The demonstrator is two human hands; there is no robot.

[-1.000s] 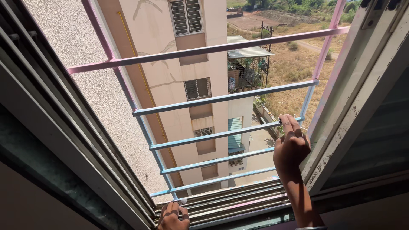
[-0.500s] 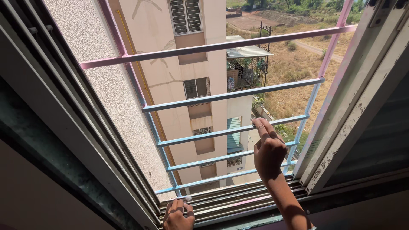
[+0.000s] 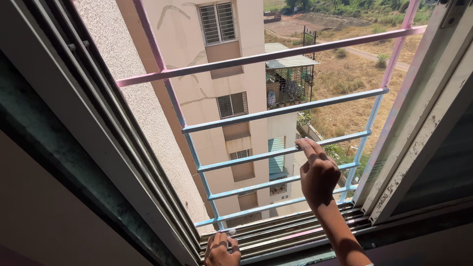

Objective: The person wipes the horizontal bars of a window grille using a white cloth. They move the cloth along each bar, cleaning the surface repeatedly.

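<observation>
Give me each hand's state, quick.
Left hand: fingers curled, resting on the window track, holding nothing visible.
Right hand: fingertips on a blue grille bar, not gripping it.

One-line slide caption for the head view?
Right hand reaches to a blue horizontal metal grille bar; left hand rests on the grey sliding-window track.

right hand (image 3: 318, 175) fingers on blue grille bar (image 3: 276, 153); left hand (image 3: 221, 250) on window track (image 3: 290, 231)
</observation>
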